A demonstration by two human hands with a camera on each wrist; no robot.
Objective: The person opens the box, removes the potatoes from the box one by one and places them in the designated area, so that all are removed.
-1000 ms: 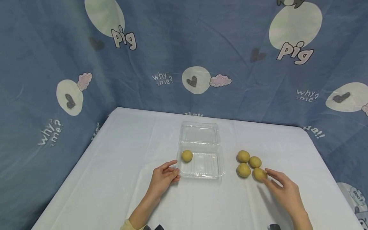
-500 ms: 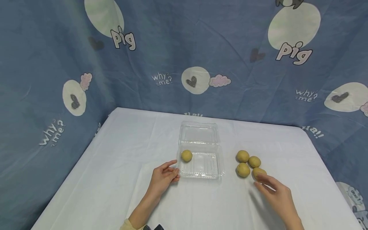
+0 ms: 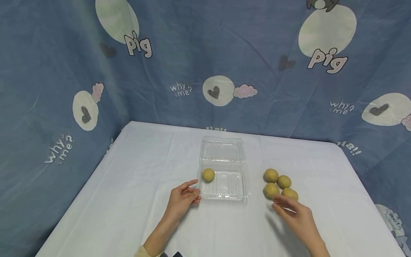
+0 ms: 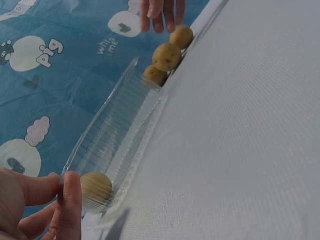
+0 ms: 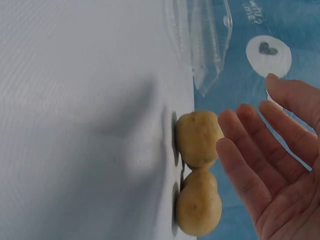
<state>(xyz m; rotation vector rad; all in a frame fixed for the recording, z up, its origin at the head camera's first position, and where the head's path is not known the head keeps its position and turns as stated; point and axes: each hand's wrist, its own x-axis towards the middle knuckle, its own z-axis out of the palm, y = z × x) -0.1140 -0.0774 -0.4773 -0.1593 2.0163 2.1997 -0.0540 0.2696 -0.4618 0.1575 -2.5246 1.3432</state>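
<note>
A clear plastic clamshell container [image 3: 228,185] lies with its lid [image 3: 223,150] folded back. One yellow potato [image 3: 208,175] sits in its far left corner. My left hand [image 3: 182,200] pinches the container's left rim between thumb and fingers, plain in the left wrist view. To the right, several potatoes are grouped on the table, among them a near left potato [image 3: 271,190] and a near right potato [image 3: 290,194]. My right hand [image 3: 297,217] is above the table just in front of these two, holding nothing. Its fingers look extended and spread in the right wrist view.
White cloth covers the table [image 3: 128,200]. Behind and at the sides hangs a blue printed curtain [image 3: 160,64]. Two more potatoes, a far left one [image 3: 271,175] and a far right one [image 3: 284,181], stand at the back of the group.
My right hand has let go of the near right potato and moved left, to in front of the near left one. My left hand and the container have stayed in place.
</note>
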